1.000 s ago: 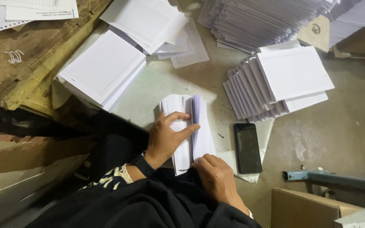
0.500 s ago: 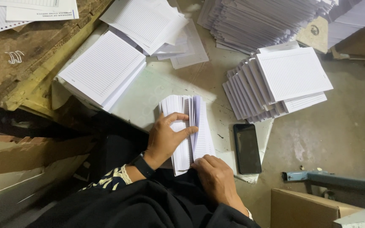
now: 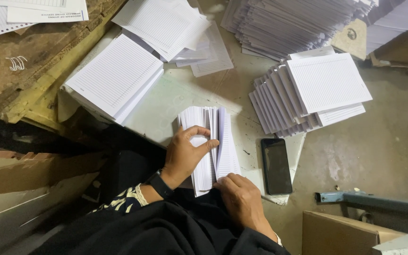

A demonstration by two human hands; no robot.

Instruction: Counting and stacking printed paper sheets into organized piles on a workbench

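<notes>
Head view: left hand [image 3: 183, 153] pinches the light, floppy stack of white lined paper sheets [image 3: 209, 144]; right hand [image 3: 242, 197] steadies its near edge, grip closed.

The person wears loose black clothing that covers both arms. A black watch [image 3: 159, 184] bands the left wrist, and a black-and-cream patterned cuff [image 3: 126, 200] shows just behind it. The left hand [image 3: 185, 156] and right hand [image 3: 242, 198] are bare.
</notes>
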